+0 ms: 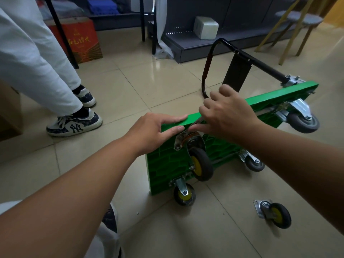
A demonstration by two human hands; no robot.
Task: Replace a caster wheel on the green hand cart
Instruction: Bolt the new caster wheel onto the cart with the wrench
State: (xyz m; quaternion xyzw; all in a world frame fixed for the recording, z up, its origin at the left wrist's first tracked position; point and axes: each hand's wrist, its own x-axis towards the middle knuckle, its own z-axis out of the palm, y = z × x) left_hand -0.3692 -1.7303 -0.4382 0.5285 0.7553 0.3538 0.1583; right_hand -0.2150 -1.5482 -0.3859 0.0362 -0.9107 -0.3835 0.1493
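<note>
The green ribbed plastic hand cart (167, 164) stands tipped on its side on the tiled floor (130, 86), underside facing the camera. At its upper near corner sits a black-tyred, yellow-hubbed caster (202, 164). The right hand (229, 116) has its grip curled round a silvery spanner (194, 123) there. The left hand (154, 129) lies flat on the deck edge, grip slack, holding nothing. A matching loose caster (275, 214) lies well apart, so the swap looks roughly midway. Whether the bolts are being tightened or loosened is unclear.

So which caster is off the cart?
The yellow-hubbed caster lying loose on the floor, lower right; the other four sit on the cart's underside.
</note>
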